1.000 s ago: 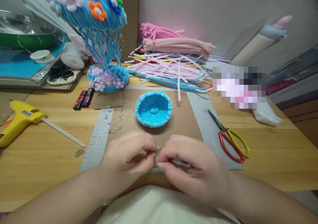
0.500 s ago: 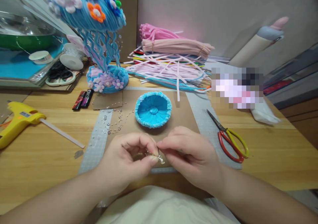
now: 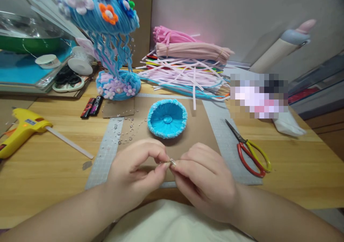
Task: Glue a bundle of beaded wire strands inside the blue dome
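My left hand [image 3: 142, 168] is closed in a pinch on a small shiny bunch [image 3: 172, 162], which looks like clear beads on a string. From the other side, my right hand [image 3: 205, 181] pinches the same bunch, thumb and forefinger meeting the left fingertips. Both hands hover over the brown cardboard sheet [image 3: 199, 131]. Just beyond them a blue fuzzy-rimmed bowl-shaped piece [image 3: 167, 118] lies with its hollow side up. Strands of clear beads [image 3: 130, 128] are spread to its left.
Red-and-yellow-handled scissors [image 3: 248, 149] lie at right on a grey cutting mat [image 3: 215, 109]. A yellow glue gun [image 3: 24, 129] rests at left. Behind stand a blue flowered jellyfish-shaped lamp or ornament [image 3: 118, 84] and bundles of pipe cleaners [image 3: 188, 52]. Two markers [image 3: 91, 107] lie near its base.
The fingertips of both hands have come together on the shiny bunch, which now sits higher, between them. My right hand has shifted slightly down. The whole view has moved a little.
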{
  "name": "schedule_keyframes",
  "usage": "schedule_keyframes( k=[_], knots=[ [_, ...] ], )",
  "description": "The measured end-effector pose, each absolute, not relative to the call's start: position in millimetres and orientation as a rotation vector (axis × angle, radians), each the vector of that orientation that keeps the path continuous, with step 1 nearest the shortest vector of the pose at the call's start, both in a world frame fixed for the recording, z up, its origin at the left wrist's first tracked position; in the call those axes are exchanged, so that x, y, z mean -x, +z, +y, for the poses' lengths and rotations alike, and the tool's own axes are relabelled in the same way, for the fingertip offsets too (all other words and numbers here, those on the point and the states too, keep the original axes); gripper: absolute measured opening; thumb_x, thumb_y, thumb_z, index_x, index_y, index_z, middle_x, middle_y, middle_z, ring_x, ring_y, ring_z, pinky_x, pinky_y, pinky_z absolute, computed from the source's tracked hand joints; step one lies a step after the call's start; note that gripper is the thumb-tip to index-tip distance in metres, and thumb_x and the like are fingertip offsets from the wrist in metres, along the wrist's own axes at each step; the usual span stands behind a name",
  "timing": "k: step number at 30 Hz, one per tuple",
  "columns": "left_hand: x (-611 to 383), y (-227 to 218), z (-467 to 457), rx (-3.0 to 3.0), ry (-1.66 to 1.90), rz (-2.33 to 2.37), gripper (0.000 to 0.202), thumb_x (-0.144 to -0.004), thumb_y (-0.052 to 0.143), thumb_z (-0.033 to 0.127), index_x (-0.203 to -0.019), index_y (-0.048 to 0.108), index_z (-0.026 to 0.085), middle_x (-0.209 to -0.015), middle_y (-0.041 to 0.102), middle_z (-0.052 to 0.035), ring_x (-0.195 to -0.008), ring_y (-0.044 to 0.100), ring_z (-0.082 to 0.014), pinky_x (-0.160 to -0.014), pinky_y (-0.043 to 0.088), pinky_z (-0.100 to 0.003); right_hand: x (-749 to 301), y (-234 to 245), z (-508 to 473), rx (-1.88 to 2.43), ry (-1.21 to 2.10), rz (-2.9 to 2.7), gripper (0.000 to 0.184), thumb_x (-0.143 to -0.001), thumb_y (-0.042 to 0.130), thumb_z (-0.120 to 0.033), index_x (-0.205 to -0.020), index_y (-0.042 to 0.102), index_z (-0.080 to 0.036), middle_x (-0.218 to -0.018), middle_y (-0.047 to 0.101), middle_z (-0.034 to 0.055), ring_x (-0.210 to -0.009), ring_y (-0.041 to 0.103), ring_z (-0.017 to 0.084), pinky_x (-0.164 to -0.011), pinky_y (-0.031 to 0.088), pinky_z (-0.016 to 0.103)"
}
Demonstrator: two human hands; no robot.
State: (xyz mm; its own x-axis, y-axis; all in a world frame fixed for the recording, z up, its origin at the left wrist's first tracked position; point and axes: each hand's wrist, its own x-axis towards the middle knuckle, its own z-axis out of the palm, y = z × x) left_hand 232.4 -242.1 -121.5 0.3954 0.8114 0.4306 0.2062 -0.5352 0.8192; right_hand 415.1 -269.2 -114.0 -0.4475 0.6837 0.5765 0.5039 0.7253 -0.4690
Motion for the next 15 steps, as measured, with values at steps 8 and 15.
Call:
schedule_keyframes(
  k=[8,15],
  knots=[
    [-234.8,-122.1,-246.3,-2.102,1.150,1.025,0.017,-0.076,0.060,0.006,-0.082,0.059,0.022,-0.074,0.066,0.0024,-0.068,0.063,-0.0114,-0.060,0.050,-0.021,-415.2,-116.9,-274.0,0.912,0.034,-2.219,0.008,-0.084,0.057,-0.007,-0.088,0.061,-0.012,-0.068,0.065,0.0062,-0.057,0.049,0.016,-0.055,0.034,0.031],
    [-238.7,-116.9,-236.6,-2.089,0.857,1.051,0.015,-0.074,0.054,0.007,-0.073,0.061,0.020,-0.070,0.066,0.0010,-0.064,0.062,-0.0120,-0.052,0.047,-0.019,-426.1,-107.3,-263.3,0.920,0.092,-2.332,0.011,-0.088,0.053,-0.011,-0.095,0.062,-0.015,-0.075,0.068,0.0057,-0.064,0.055,0.017,-0.059,0.036,0.033]
  ],
)
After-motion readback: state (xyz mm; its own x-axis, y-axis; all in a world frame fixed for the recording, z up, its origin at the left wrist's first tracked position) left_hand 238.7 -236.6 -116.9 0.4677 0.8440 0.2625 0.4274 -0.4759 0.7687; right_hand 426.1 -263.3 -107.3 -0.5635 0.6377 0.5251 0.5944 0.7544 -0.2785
